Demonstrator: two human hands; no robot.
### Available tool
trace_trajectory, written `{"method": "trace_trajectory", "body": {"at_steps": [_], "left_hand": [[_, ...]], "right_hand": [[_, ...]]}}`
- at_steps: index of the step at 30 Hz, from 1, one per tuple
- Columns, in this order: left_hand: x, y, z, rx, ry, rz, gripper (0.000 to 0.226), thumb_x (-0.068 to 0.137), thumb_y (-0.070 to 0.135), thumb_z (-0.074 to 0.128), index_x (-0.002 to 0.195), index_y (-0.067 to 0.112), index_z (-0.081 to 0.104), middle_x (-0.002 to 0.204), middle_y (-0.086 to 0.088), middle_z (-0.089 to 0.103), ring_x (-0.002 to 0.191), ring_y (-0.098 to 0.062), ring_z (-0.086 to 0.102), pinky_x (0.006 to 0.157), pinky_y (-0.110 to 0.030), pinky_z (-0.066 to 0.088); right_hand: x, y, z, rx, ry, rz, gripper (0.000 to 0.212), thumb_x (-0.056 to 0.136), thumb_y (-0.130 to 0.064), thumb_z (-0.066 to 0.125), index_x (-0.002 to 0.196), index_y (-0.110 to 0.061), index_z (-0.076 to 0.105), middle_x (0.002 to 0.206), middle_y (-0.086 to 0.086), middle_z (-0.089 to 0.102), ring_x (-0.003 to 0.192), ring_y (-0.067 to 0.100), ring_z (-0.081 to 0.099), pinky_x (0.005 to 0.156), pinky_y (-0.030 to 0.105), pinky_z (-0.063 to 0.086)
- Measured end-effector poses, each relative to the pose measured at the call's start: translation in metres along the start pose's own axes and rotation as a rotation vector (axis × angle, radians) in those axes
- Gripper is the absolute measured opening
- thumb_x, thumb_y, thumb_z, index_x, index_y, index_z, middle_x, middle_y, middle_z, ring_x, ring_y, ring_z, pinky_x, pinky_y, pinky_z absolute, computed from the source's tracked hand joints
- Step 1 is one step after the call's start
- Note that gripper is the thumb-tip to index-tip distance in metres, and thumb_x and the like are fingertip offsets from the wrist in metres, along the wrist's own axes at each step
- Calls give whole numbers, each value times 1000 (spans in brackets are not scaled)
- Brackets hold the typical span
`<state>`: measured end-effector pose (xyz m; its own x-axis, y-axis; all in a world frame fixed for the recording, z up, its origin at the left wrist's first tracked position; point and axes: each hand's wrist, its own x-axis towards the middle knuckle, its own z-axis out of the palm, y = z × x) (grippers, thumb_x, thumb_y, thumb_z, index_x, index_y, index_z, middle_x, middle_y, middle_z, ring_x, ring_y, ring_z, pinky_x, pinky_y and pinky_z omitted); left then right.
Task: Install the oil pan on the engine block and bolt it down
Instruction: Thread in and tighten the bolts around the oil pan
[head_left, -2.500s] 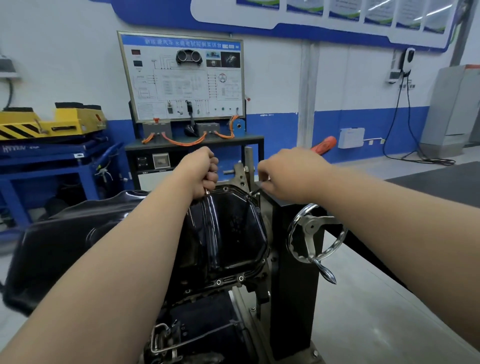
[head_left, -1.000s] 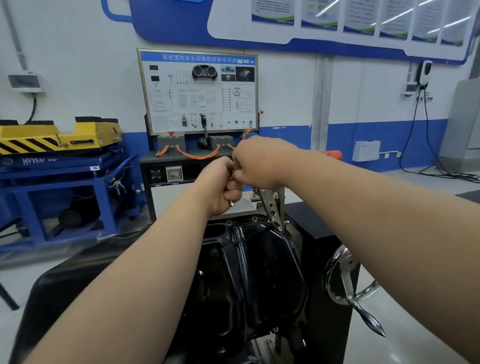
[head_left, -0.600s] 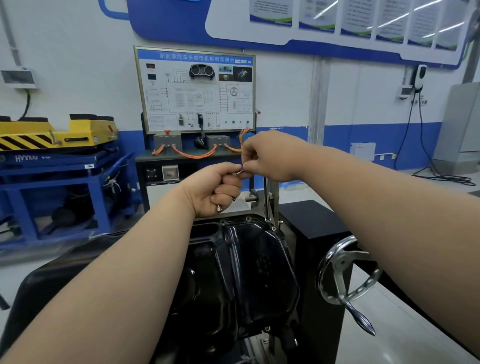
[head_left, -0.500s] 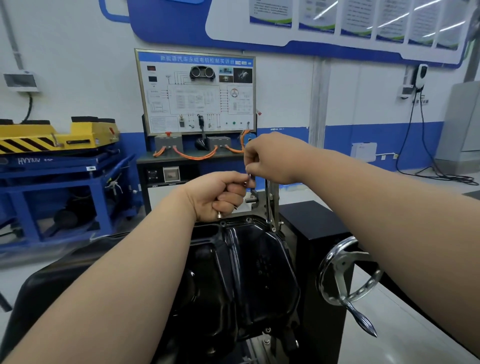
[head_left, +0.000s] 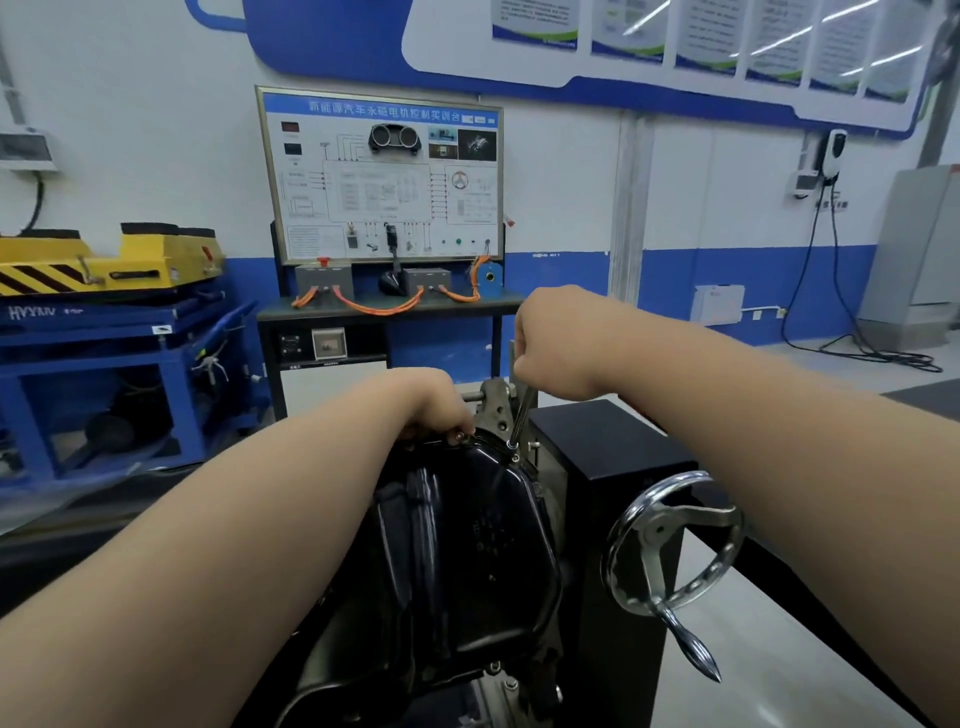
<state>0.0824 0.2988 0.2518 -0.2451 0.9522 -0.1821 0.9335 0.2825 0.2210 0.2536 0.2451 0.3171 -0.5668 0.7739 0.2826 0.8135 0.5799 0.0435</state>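
In blue-walled workshop (head_left: 675, 208), over oil pan (head_left: 467, 545): right hand (head_left: 556, 343) grips tool (head_left: 522, 415), left hand (head_left: 426, 402) pinches bolt (head_left: 460, 434).

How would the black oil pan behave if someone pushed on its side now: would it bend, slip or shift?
The oil pan looks like rigid pressed metal with ribs, so it probably would not flex. Its glossy surface may feel slippery. Bolts already sit in its lower rim, so it likely would shift little.

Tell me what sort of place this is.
Probably an automotive training workshop: a white wiring-diagram teaching board by the wall, a glossy black metal oil pan mounted beside a chrome spoked handwheel, and a yellow hazard-striped lift platform on a blue steel frame.
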Motion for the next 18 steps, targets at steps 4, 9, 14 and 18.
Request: {"method": "trace_trajectory", "body": {"at_steps": [4,9,14,18], "left_hand": [[9,10,-1,-17,-110,-57,36,89,34,53,56,17,53,59,-4,41,47,-20,36,51,-25,35],[8,17,3,77,-92,-59,26,90,27,54,73,9,58,65,-10,51,50,-24,45,56,-30,42],[3,22,5,185,-85,-33,23,93,26,54,94,8,68,70,-6,52,56,-20,47,60,-30,42],[1,24,9,250,-32,2,28,93,26,54,107,6,68,71,-4,52,57,-18,49,64,-29,42]], "right_hand": [[-1,9,3,46,38,28,30,85,-12,46,106,-2,67,105,15,67,97,29,63,81,41,53],[-2,6,3,66,45,-9,30,85,-13,47,105,-3,67,104,14,68,101,29,62,79,42,54],[-1,-3,5,20,60,-57,26,87,-14,46,102,-6,67,100,11,68,97,26,63,78,38,54],[-4,-6,4,16,45,-90,25,88,-12,46,102,-6,66,101,12,69,97,28,63,79,39,54]]}}
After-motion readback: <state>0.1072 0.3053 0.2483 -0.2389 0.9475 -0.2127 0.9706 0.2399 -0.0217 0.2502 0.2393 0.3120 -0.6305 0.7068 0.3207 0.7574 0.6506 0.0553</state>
